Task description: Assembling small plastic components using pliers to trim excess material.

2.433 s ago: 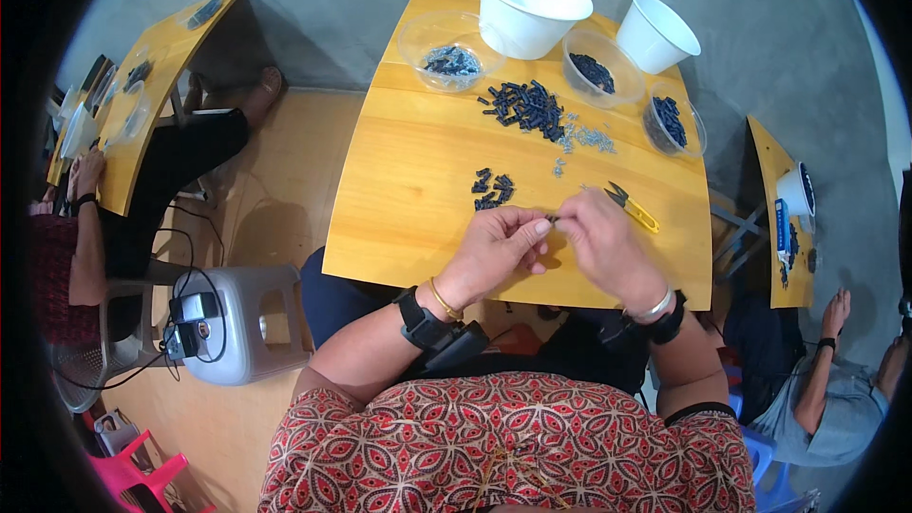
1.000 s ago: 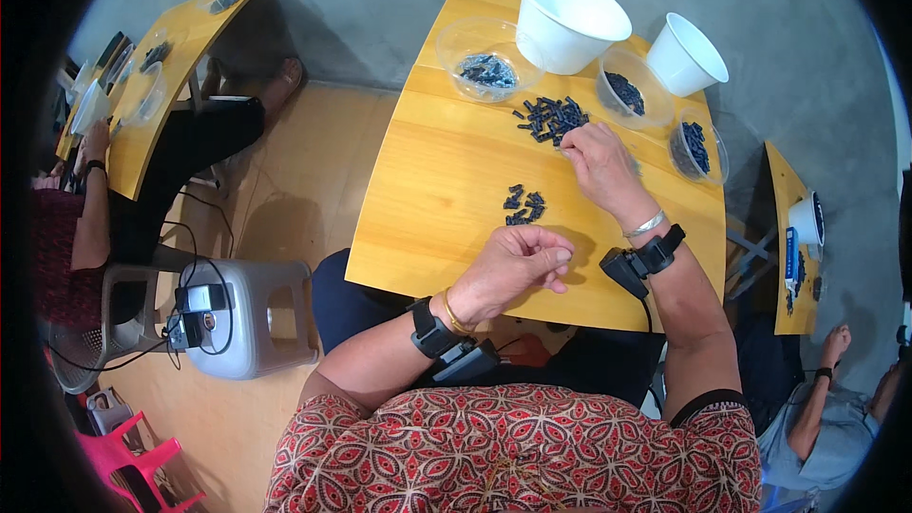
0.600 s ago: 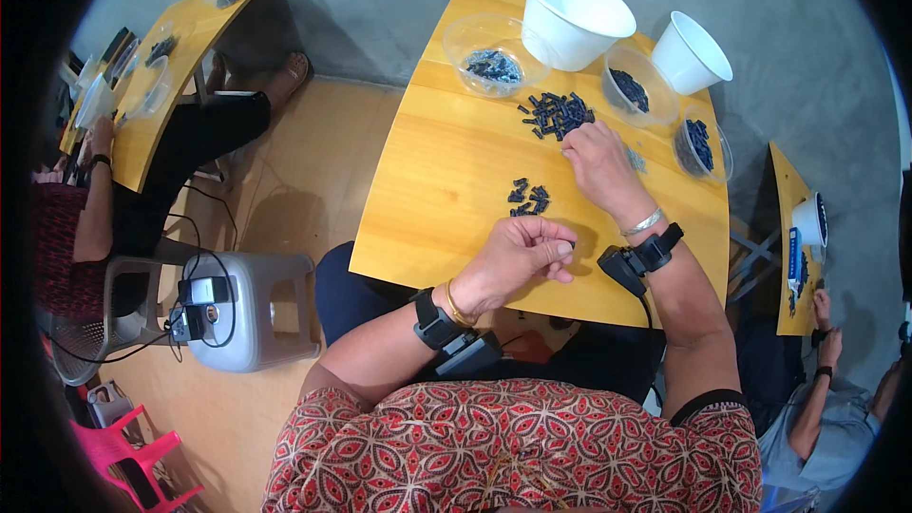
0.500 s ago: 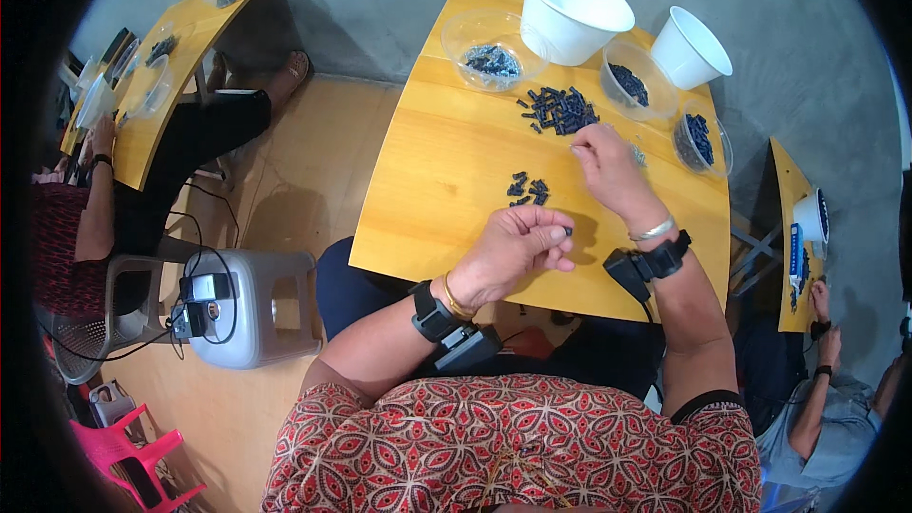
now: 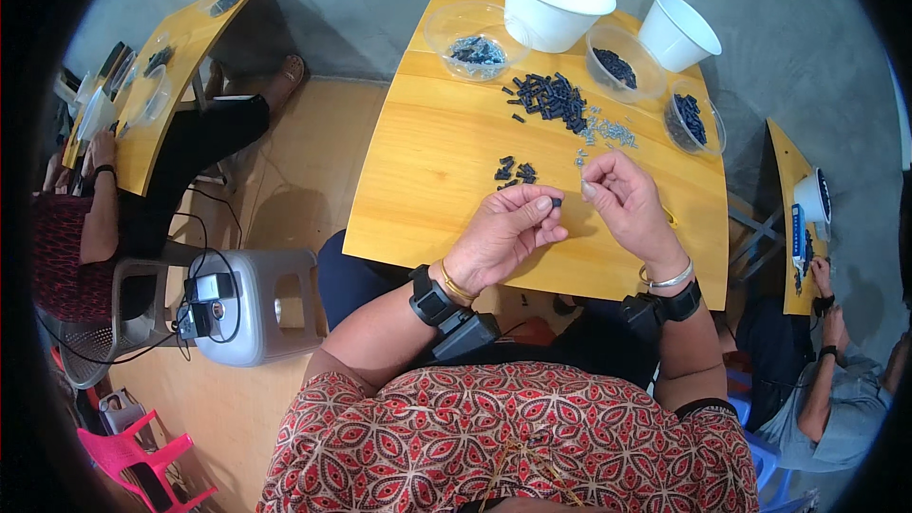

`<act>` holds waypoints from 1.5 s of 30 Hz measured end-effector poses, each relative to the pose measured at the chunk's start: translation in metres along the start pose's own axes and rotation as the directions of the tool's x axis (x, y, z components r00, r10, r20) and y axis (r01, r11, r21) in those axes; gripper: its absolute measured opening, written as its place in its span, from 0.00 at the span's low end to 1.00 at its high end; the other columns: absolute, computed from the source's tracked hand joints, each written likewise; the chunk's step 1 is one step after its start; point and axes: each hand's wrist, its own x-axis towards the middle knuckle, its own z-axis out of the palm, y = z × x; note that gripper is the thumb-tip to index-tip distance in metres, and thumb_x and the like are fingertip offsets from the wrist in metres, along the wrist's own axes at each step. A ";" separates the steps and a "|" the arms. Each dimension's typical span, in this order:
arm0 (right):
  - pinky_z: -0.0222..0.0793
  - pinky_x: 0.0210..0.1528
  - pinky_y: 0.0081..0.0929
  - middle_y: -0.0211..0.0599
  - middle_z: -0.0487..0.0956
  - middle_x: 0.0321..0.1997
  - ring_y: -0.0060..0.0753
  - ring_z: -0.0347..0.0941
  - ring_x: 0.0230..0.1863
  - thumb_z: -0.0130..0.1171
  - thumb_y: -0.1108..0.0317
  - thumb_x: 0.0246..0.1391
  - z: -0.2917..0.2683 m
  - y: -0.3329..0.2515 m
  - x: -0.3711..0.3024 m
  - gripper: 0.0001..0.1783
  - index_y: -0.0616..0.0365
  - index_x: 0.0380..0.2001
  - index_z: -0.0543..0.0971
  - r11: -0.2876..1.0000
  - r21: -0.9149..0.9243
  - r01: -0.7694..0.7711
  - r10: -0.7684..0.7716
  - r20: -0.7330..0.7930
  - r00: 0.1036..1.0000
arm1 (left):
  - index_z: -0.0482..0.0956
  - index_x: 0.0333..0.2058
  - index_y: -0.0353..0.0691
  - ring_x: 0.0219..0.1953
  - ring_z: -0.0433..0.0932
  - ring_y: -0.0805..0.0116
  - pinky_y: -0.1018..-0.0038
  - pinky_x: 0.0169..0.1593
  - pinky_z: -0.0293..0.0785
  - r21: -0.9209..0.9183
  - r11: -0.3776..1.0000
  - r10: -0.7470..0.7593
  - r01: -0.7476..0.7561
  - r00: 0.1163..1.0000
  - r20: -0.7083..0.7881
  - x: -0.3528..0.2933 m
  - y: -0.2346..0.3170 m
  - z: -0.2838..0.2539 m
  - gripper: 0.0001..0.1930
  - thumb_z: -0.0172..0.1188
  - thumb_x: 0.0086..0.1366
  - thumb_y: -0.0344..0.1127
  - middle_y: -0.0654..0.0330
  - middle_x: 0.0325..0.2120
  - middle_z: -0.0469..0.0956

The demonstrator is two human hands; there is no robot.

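Between its thumb and fingers my left hand (image 5: 502,236) pinches a small black plastic piece (image 5: 557,202), held above the near part of the wooden table. My right hand (image 5: 629,209) is close by on the right. Its thumb and forefinger are pressed together on what looks like a tiny silvery piece, mostly hidden by the fingertips. Beyond my right hand lies a scatter of small silvery pieces (image 5: 613,131), which look like screws. A heap of black plastic pieces (image 5: 549,100) touches that scatter on its left. Just past my left hand sits a smaller group of black pieces (image 5: 514,172).
Along the table's (image 5: 418,161) far side stand a large white bowl (image 5: 556,5), a white tub (image 5: 679,30) and clear bowls of small parts, one (image 5: 475,47) at left. Two people work at side tables. A grey stool (image 5: 256,313) carries cabled devices at left.
My right hand has drawn back from the heap toward my left hand, uncovering the silvery pieces. The left hand keeps hold of the black piece. The view has shifted slightly.
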 end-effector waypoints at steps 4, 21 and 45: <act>0.62 0.32 0.14 0.28 0.69 0.28 0.15 0.64 0.29 0.51 0.79 0.52 0.003 -0.006 -0.007 0.04 0.63 0.32 0.69 0.998 -0.061 0.021 -0.018 0.035 0.999 | 0.74 0.41 0.35 0.32 0.75 0.73 0.72 0.44 0.77 0.014 0.999 0.033 -0.033 0.999 -0.030 0.000 0.001 0.006 0.09 0.50 0.64 0.27 0.62 0.29 0.75; 0.62 0.31 0.13 0.27 0.71 0.28 0.14 0.66 0.29 0.52 0.80 0.53 0.015 -0.005 -0.013 0.05 0.61 0.33 0.70 0.997 -0.058 0.052 -0.051 0.019 0.999 | 0.75 0.41 0.34 0.34 0.77 0.70 0.77 0.41 0.75 0.351 0.916 0.209 -0.195 0.978 -0.001 -0.002 -0.002 0.007 0.09 0.55 0.61 0.25 0.59 0.34 0.77; 0.67 0.39 0.17 0.30 0.73 0.34 0.19 0.70 0.36 0.51 0.80 0.53 0.024 0.003 -0.019 0.06 0.63 0.35 0.72 0.994 0.077 0.076 -0.071 -0.064 0.995 | 0.76 0.37 0.31 0.32 0.75 0.75 0.80 0.37 0.73 0.667 0.667 0.378 -0.332 0.922 0.080 -0.001 0.000 0.010 0.07 0.56 0.58 0.22 0.59 0.32 0.75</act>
